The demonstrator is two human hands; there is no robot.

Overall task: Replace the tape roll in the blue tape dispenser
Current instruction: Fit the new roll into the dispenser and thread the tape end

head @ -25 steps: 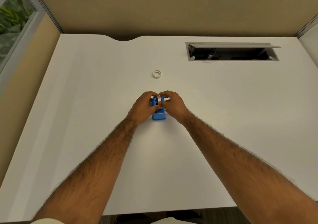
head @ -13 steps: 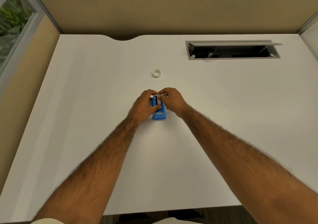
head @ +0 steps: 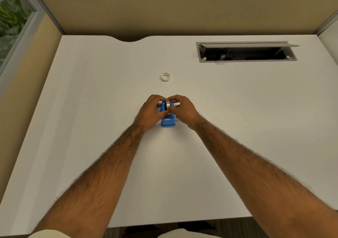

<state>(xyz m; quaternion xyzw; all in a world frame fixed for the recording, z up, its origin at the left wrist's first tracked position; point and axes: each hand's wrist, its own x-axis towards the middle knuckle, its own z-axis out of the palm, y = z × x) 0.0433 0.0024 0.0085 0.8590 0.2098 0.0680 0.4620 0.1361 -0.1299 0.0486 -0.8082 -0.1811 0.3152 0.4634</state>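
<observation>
We cannot see most of the blue tape dispenser (head: 167, 121) at frame centre: both hands' grips cover it.

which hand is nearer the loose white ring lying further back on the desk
Right, though only narrowly. The right hand is just below and slightly right of the white ring; the left hand sits below and further to its left. Both are at the blue dispenser.

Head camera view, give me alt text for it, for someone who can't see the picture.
Two bare hands, left hand and right hand, grip a tape roll seated in a small blue tape dispenser on a white desk. Another small tape ring lies flat farther back, apart from the hands, and an open cable hatch sits at the far right.
</observation>
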